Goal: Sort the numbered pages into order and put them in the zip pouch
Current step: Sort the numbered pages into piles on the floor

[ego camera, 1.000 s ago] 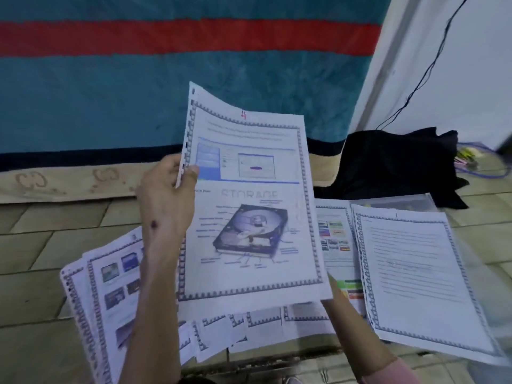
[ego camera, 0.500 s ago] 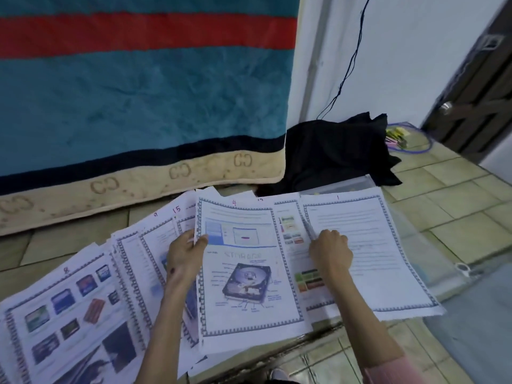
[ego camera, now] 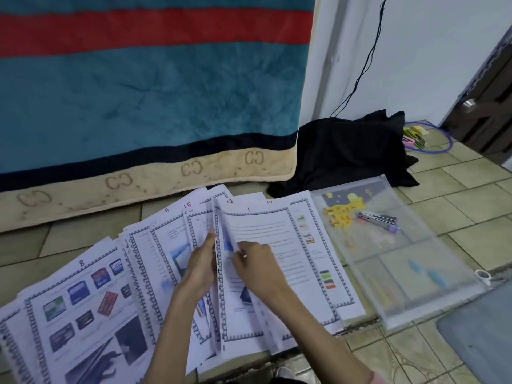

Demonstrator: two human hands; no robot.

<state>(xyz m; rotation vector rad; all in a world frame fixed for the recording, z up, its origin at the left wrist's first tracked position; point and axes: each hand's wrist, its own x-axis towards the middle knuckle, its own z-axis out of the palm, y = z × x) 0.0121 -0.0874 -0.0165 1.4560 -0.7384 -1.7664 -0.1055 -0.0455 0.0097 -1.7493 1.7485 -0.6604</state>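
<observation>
Left hand pinching upright sheet; right hand curled, gripping page 1 edge. Risk: crowded fan slipping, pages misordered.

White pages, grey-patterned borders; teal, red-striped blanket; seemingly translucent pouch.

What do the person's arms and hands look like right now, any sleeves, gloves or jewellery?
Both hands, left and right, are bare: no gloves, rings or watch visible. The left forearm is uncovered. A pink sleeve edge shows on the right arm at the bottom of the frame.
</observation>
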